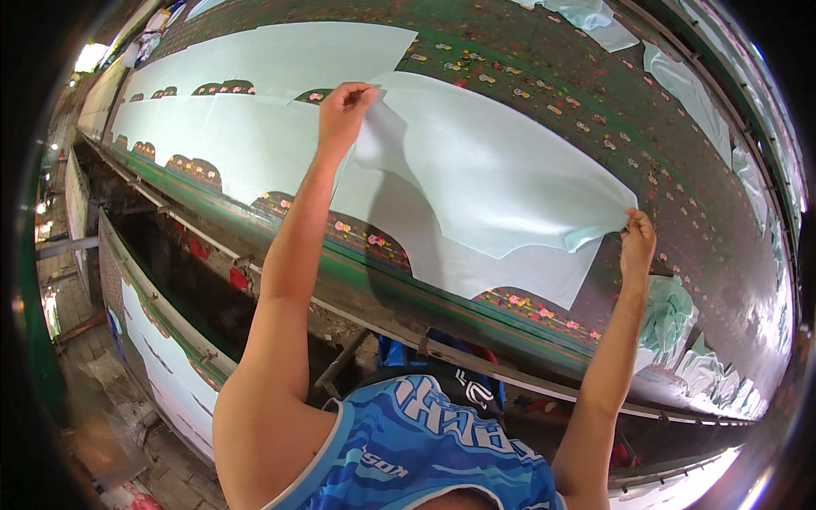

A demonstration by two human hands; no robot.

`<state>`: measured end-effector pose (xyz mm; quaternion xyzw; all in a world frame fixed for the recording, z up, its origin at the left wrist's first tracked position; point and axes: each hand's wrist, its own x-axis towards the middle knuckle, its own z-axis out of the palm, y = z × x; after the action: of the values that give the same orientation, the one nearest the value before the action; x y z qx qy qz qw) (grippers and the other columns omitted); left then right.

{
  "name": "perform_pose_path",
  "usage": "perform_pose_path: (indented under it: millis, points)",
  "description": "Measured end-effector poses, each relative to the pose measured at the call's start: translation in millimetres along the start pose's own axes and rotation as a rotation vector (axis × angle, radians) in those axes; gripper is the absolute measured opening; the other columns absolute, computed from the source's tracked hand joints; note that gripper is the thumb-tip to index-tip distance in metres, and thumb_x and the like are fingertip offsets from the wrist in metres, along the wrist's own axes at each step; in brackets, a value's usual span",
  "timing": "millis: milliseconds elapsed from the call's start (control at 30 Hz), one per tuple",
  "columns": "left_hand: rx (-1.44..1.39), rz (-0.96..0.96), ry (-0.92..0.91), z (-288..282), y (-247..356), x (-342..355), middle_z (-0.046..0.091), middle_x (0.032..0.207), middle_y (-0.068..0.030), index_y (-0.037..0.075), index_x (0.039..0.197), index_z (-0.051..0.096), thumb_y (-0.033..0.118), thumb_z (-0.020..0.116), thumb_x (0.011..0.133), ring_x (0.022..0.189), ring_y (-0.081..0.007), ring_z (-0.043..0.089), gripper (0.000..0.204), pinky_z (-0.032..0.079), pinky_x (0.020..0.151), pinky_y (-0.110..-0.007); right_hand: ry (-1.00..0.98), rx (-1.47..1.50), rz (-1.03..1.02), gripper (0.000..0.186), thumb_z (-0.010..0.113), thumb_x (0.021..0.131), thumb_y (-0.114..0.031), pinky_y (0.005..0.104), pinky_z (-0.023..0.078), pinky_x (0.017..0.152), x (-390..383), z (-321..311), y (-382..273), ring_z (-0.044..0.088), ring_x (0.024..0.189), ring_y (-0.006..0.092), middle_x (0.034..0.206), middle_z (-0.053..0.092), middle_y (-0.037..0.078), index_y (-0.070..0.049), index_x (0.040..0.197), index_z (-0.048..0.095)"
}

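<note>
Looking over the long dark table [544, 93], I see pale flat sheets [272, 64] spread out at the upper left of the frame; a crumpled heap of cloth [667, 314] sits at the lower right, just beside the right arm [616, 340]; more loose cloth [688, 89] lies at the upper right; the left arm [293, 246] reaches across and hides part of the table's near edge; the held sheet [501, 161] is mid-frame, stretched between both hands, partly covering another sheet [544, 276]; the left hand [347, 100] pinches its upper left corner; the right hand [639, 238] pinches its right end, near a small fold.
</note>
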<state>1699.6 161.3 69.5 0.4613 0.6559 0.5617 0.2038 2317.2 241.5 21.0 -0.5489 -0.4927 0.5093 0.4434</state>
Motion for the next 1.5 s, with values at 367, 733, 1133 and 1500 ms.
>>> perform_pose_path:
  millis: [367, 733, 1133, 1500]
  points:
    - [0.225, 0.166, -0.236, 56.3, -53.3, 92.4, 0.072, 0.116, -0.0057, 0.008, 0.118, 0.072, 0.008, 0.069, 0.096, 0.077, -0.0168, 0.061, 0.023, 0.053, 0.072, -0.031, 0.259, -0.330, -0.094, 0.035, 0.072, 0.100, -0.019, 0.0212, 0.040, 0.068, 47.6, 46.2, -31.0, 0.048, 0.079, 0.0042, 0.094, 0.058, -0.005, -0.005, 0.132, 0.068]
    - [0.435, 0.417, -0.129, 84.3, -84.4, 148.1, 0.073, 0.123, -0.0053, 0.011, 0.122, 0.073, 0.017, 0.068, 0.100, 0.075, -0.0200, 0.067, 0.023, 0.054, 0.068, -0.030, 0.287, -0.402, -0.190, 0.044, 0.069, 0.091, 0.008, 0.0201, 0.041, 0.071, 111.8, 51.7, -31.2, 0.045, 0.078, 0.0055, 0.091, 0.049, -0.005, -0.007, 0.132, 0.072]
    - [0.611, 0.483, -0.056, 93.9, -100.0, 165.0, 0.072, 0.127, -0.0043, 0.016, 0.126, 0.073, 0.026, 0.066, 0.101, 0.109, -0.0271, 0.070, 0.028, 0.057, 0.085, -0.036, 0.358, -0.243, -0.069, 0.049, 0.072, 0.089, 0.007, 0.0287, 0.046, 0.102, 145.1, 82.1, -39.9, 0.057, 0.122, 0.0194, 0.137, 0.060, 0.012, -0.003, 0.137, 0.067]
    - [0.703, 0.540, -0.098, 96.5, -111.5, 176.3, 0.071, 0.129, -0.0042, 0.017, 0.127, 0.072, 0.027, 0.065, 0.101, 0.113, -0.0294, 0.069, 0.029, 0.055, 0.096, -0.038, 0.278, -0.325, 0.022, 0.059, 0.061, 0.086, 0.014, 0.0281, 0.050, 0.091, 169.0, 64.3, -28.5, 0.062, 0.112, 0.0173, 0.130, 0.060, 0.010, -0.004, 0.141, 0.064]
